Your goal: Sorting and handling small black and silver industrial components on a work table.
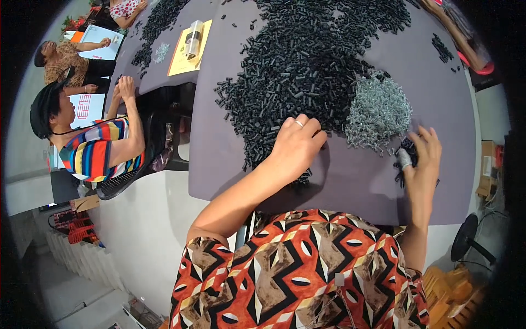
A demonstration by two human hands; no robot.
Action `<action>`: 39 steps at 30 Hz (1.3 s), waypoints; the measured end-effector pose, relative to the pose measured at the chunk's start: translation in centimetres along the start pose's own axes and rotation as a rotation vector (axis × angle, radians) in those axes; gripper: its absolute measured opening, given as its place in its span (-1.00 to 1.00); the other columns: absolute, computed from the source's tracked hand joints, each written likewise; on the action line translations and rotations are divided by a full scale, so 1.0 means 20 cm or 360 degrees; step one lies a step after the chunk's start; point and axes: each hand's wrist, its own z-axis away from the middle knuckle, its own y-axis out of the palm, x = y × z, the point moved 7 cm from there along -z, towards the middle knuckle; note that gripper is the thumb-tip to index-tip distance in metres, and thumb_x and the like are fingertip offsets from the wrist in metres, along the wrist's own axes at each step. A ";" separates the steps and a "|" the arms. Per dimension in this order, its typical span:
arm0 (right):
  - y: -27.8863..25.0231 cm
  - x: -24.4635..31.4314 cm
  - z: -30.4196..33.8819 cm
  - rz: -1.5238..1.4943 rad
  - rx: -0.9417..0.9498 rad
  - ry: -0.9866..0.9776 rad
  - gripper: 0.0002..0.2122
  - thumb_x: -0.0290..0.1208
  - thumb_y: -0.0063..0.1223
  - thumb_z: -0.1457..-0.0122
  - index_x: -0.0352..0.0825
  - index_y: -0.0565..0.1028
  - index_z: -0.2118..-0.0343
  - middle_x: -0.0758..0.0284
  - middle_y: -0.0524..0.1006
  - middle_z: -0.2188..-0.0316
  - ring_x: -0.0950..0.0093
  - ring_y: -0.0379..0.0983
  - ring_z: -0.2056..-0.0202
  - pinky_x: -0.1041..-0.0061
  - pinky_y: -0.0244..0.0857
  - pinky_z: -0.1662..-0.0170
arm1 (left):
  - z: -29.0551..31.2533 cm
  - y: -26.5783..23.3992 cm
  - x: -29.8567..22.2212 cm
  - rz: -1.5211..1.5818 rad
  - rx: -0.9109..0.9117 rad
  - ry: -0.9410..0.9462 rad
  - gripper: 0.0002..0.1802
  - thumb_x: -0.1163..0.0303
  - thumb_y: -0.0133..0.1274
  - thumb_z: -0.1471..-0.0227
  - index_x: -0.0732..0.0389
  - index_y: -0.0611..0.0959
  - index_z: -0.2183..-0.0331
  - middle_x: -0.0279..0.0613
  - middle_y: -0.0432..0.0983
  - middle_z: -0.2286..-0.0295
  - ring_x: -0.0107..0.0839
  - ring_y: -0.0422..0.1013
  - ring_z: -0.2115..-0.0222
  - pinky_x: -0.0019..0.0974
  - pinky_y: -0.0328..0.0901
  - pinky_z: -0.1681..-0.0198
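Note:
A large heap of short black cylindrical pieces (296, 82) spreads over the grey table. At its near edge is my left hand (297, 143), a ring on one finger. Its fingers are curled together, and whatever they hold is hidden beneath them. A mound of small shiny clear or silvery pieces (379, 112) lies right of the heap. Just right of that mound my right hand (423, 153) hovers over a small cluster of black pieces (410, 149). Its fingers are apart, and a whitish cover wraps the thumb tip.
The grey table (222, 170) has its near edge by my body. A yellow sheet (181, 61) with a clear cylindrical container (193, 41) lies far left. A person in a striped shirt (104, 148) sits at left, others beyond. Another person's arm (455, 27) reaches in at far right.

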 end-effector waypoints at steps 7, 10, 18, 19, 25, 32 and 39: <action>0.25 0.37 -0.01 -0.0454 0.0341 -0.0538 -0.68 -0.65 0.19 0.09 -0.30 0.58 0.19 0.18 0.39 -0.13 0.06 0.13 -0.29 0.14 0.12 -0.26 | 0.00 -0.02 -0.02 0.0054 0.0026 -0.0043 -0.76 0.50 0.18 0.12 0.19 0.61 0.28 -0.23 0.47 0.29 -0.20 0.37 0.22 -0.16 0.25 0.20; 0.29 0.38 0.00 -0.0404 0.0348 -0.0578 -0.65 -0.67 0.17 0.17 -0.29 0.57 0.22 0.17 0.38 -0.14 0.06 0.10 -0.30 0.11 0.11 -0.27 | 0.03 -0.09 -0.03 0.0554 -0.0140 -0.0245 -0.81 0.48 0.19 0.01 0.20 0.60 0.27 -0.18 0.50 0.25 -0.23 0.43 0.23 -0.23 0.29 0.26; 0.29 0.48 -0.07 -0.0212 0.0345 -0.0557 -0.78 -0.65 0.13 0.14 -0.38 0.51 0.34 0.17 0.39 -0.08 0.09 0.24 -0.17 0.17 0.20 -0.11 | 0.21 0.11 0.00 0.2473 0.0151 -0.1180 -0.85 0.50 -0.05 -0.25 0.29 0.48 0.14 -0.14 0.62 0.31 -0.55 0.50 0.42 -0.49 0.41 0.31; 0.29 0.49 -0.08 -0.0211 0.0347 -0.0560 -0.78 -0.65 0.13 0.14 -0.38 0.51 0.34 0.17 0.39 -0.08 0.09 0.24 -0.17 0.17 0.20 -0.11 | 0.22 0.12 0.00 0.2501 0.0154 -0.1200 -0.83 0.51 -0.04 -0.25 0.29 0.50 0.12 -0.15 0.62 0.31 -0.55 0.50 0.42 -0.48 0.42 0.30; 0.26 0.49 -0.03 -0.0244 0.0222 -0.0551 -0.77 -0.64 0.11 0.18 -0.39 0.49 0.37 0.16 0.38 -0.08 0.13 0.31 -0.06 0.21 0.23 -0.06 | 0.25 0.15 -0.01 0.2438 0.0233 -0.1216 -0.79 0.50 0.01 -0.23 0.30 0.55 0.10 -0.20 0.62 0.32 -0.58 0.48 0.41 -0.48 0.42 0.30; 0.27 0.46 -0.02 -0.0249 0.0288 -0.0563 -0.73 -0.65 0.15 0.25 -0.39 0.47 0.37 0.14 0.36 -0.09 0.10 0.30 -0.05 0.19 0.25 -0.08 | 0.22 0.17 -0.04 0.2350 0.0254 -0.1158 -0.80 0.46 -0.01 -0.25 0.31 0.54 0.11 -0.27 0.60 0.34 -0.59 0.47 0.39 -0.46 0.41 0.30; 0.21 0.50 0.00 -0.0771 0.0481 -0.0476 -0.74 -0.62 0.19 0.15 -0.38 0.43 0.34 0.07 0.43 0.04 0.06 0.37 0.04 0.20 0.29 0.00 | 0.22 0.15 -0.07 0.2064 0.0312 -0.1115 -0.81 0.48 -0.01 -0.24 0.32 0.55 0.12 -0.29 0.58 0.32 -0.61 0.46 0.34 -0.48 0.38 0.25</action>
